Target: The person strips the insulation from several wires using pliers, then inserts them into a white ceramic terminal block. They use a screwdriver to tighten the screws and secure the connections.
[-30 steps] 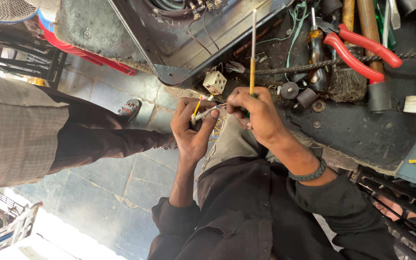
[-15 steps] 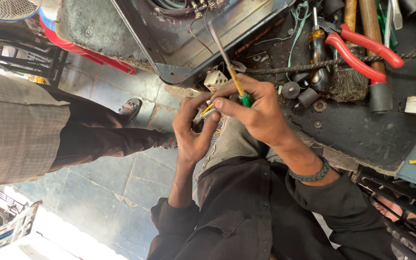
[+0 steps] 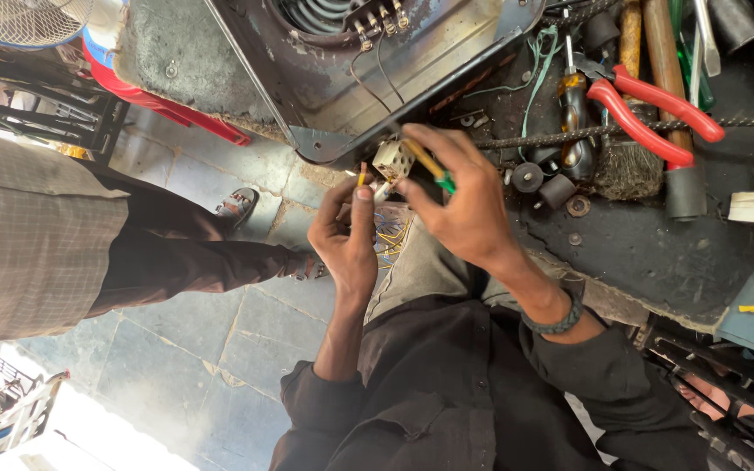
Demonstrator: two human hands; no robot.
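The right hand (image 3: 460,205) has tipped its yellow-handled, green-collared screwdriver (image 3: 429,166) flat against the small cream plastic terminal block (image 3: 392,160); left hand (image 3: 346,235) pinches thin wires (steady both, block beside the metal housing (image 3: 342,78)).

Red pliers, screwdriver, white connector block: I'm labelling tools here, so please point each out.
Red pliers (image 3: 656,105), head view, on a red handle.
Screwdriver (image 3: 434,168), head view, on its yellow-green handle.
White connector block (image 3: 392,160), head view, on its face.
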